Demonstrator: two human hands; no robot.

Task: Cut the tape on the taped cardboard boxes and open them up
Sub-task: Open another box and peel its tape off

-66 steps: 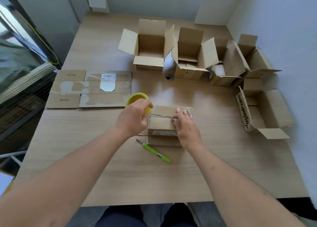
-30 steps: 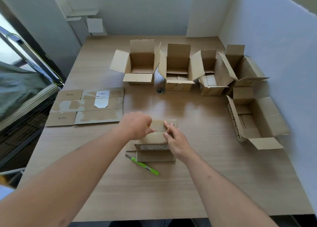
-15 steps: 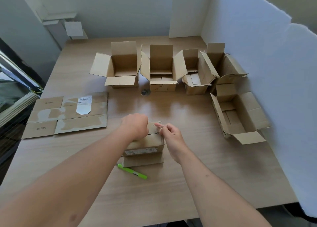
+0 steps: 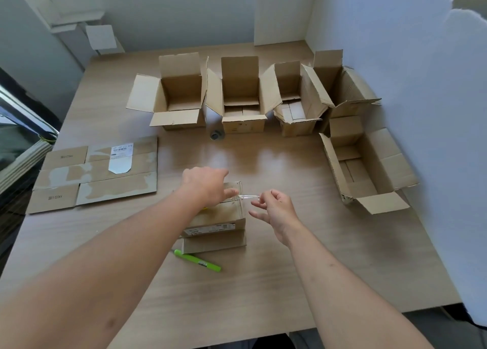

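Head view: left hand (image 4: pixel 204 187) presses small brown cardboard box (image 4: pixel 218 216), grip relaxed; right hand (image 4: pixel 274 209) pinches clear tape strip (image 4: pixel 247 196). White box label (image 4: pixel 208 228) unreadable.

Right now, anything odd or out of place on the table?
Mostly tidy. The flattened cardboard sheet at the left has torn, peeled patches. The green utility knife lies unused while the right hand peels a clear tape strip off the small closed cardboard box, which the left hand steadies.
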